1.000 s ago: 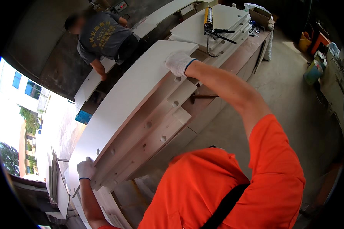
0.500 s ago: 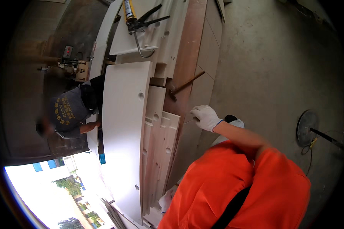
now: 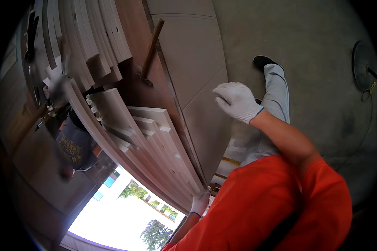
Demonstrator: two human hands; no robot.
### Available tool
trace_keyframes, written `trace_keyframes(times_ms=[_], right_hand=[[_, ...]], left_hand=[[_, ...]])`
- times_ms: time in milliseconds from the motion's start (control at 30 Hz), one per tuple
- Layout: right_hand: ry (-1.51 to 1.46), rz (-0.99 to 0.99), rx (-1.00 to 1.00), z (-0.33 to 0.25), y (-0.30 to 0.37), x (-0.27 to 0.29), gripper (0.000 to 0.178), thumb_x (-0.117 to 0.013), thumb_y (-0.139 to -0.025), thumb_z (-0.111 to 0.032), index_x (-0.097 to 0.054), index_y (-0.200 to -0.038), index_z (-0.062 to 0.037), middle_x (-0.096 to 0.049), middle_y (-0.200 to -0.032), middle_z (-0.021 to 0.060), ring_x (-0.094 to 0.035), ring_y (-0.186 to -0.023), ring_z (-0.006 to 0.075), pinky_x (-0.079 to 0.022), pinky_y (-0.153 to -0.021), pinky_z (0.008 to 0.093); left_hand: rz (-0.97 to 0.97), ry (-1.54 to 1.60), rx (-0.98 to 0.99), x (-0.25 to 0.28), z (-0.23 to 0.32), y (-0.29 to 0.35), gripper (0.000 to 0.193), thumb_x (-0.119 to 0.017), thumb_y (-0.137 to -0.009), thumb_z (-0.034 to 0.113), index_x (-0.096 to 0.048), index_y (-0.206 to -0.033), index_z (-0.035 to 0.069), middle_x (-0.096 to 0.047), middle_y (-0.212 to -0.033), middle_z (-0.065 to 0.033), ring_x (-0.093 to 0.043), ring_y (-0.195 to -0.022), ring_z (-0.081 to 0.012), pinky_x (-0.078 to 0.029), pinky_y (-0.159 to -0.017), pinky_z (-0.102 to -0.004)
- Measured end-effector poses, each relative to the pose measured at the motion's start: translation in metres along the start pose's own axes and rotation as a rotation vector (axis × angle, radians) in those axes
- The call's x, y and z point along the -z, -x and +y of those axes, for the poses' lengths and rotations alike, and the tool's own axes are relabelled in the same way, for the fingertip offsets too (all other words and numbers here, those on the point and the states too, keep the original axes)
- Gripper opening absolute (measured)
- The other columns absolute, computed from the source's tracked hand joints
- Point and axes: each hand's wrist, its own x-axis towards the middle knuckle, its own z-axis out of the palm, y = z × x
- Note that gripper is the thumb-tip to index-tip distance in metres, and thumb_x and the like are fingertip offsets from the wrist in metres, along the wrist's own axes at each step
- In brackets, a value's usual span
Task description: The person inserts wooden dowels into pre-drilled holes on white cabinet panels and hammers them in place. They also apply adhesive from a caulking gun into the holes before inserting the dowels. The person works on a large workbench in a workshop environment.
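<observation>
My right hand, in a white knit glove with a blue cuff edge, hovers in the air over the floor. Its fingers are curled in, and nothing shows in them. At the near end of a stack of long white boards is my left hand, also gloved. Its fingers close against the end of the boards, partly hidden. A long, narrow board runs along the stack's left side, seen edge-on. A wooden-handled hammer lies on the reddish-brown surface beyond the stack.
More white boards are stacked at the far left. A co-worker in a dark shirt is behind the long board. On the floor to the right stands a round black base with a pole. My shoe is on the floor.
The view has swung round and closer to the boards. The stack now appears edge-on, and my left hand shows more plainly at its end. My right hand stays raised and empty.
</observation>
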Motion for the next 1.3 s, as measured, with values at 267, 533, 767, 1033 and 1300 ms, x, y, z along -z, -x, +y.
trace_keyframes(times_ms=[267, 533, 767, 1033, 1300], right_hand=[[-0.136, -0.124, 0.070, -0.028, -0.008, -0.012, 0.024, -0.073, -0.091, -0.016, -0.074, -0.111, -0.0041, -0.075, -0.110, 0.0142, -0.072, -0.101, 0.0356, -0.056, -0.090, 0.0469], [0.030, -0.030, 0.723, -0.180, -0.147, -0.039, 0.036, -0.073, -0.094, -0.031, -0.072, -0.119, -0.0058, -0.068, -0.129, 0.0182, -0.065, -0.120, 0.0372, -0.049, -0.108, 0.0518], [0.268, -0.644, 0.492, -0.263, -0.273, -0.181, 0.047, -0.063, -0.103, -0.036, -0.065, -0.140, -0.0066, -0.065, -0.139, 0.0209, -0.058, -0.134, 0.0309, -0.046, -0.115, 0.0487], [0.394, -0.813, 0.519, -0.275, -0.292, -0.184, 0.046, -0.064, -0.102, -0.034, -0.066, -0.138, -0.0068, -0.066, -0.138, 0.0203, -0.059, -0.134, 0.0309, -0.047, -0.114, 0.0483], [0.395, -0.925, 0.503, -0.271, -0.304, -0.175, 0.044, -0.065, -0.101, -0.033, -0.068, -0.136, -0.0070, -0.067, -0.137, 0.0198, -0.060, -0.133, 0.0310, -0.048, -0.113, 0.0480]], left_hand=[[-0.047, 0.013, -0.069, -0.032, -0.004, -0.001, 0.032, -0.060, -0.106, 0.028, -0.077, -0.111, 0.002, -0.065, -0.079, 0.0001, -0.057, -0.071, -0.0109, -0.047, -0.066, -0.0303], [-0.079, 0.188, -0.094, -0.078, -0.040, -0.009, 0.037, -0.059, -0.107, 0.030, -0.076, -0.125, 0.002, -0.075, -0.105, -0.0113, -0.068, -0.091, -0.0204, -0.055, -0.085, -0.0353], [0.024, 0.357, -0.211, -0.129, -0.087, -0.057, 0.038, -0.058, -0.110, 0.032, -0.075, -0.132, 0.005, -0.074, -0.134, -0.0159, -0.068, -0.130, -0.0288, -0.049, -0.115, -0.0368], [0.076, 0.504, -0.126, -0.044, 0.046, -0.108, 0.038, -0.058, -0.110, 0.031, -0.074, -0.132, 0.005, -0.074, -0.134, -0.0157, -0.068, -0.129, -0.0285, -0.050, -0.114, -0.0370], [0.087, 0.585, -0.064, -0.031, 0.089, -0.120, 0.037, -0.058, -0.110, 0.030, -0.074, -0.133, 0.006, -0.074, -0.134, -0.0155, -0.068, -0.127, -0.0283, -0.050, -0.113, -0.0372]])
